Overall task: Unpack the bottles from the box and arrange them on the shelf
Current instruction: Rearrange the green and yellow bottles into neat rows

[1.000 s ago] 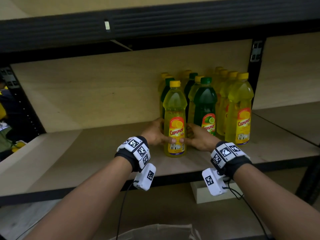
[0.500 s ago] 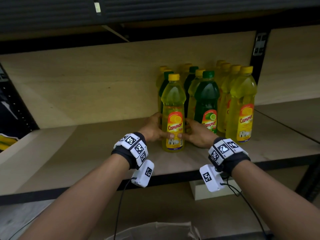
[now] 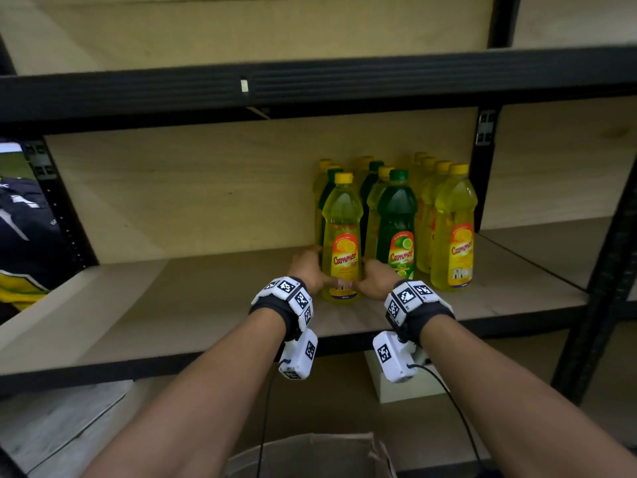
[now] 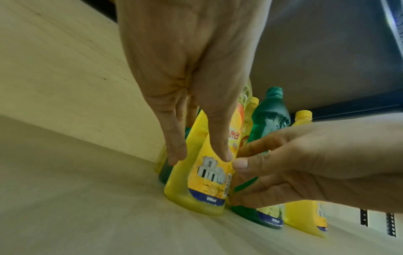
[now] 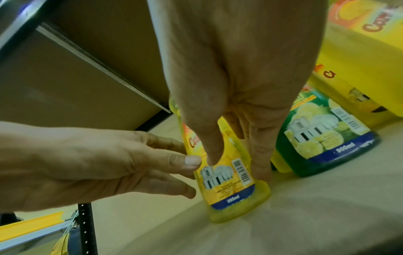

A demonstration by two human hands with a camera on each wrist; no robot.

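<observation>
A yellow bottle (image 3: 342, 236) with a yellow cap stands upright on the wooden shelf (image 3: 172, 305), at the left front of a group of bottles. My left hand (image 3: 308, 270) grips its lower part from the left, thumb on the label (image 4: 200, 157). My right hand (image 3: 377, 279) grips it from the right, thumb in front and fingers between it and the green bottle (image 3: 396, 222). The wrist views show the same yellow bottle (image 4: 196, 189) (image 5: 235, 198) with its base on the board, and my right hand (image 5: 237, 165) round it.
Several yellow and green bottles stand in rows behind and to the right, up to a yellow bottle (image 3: 453, 232) by the black upright (image 3: 482, 174). The shelf's left half is bare. An open cardboard box (image 3: 310, 453) sits below me. A white block (image 3: 406, 391) lies on the lower shelf.
Both hands stay on the yellow bottle, which has edged slightly back toward the group. My view has tilted upward, showing more of the shelf above.
</observation>
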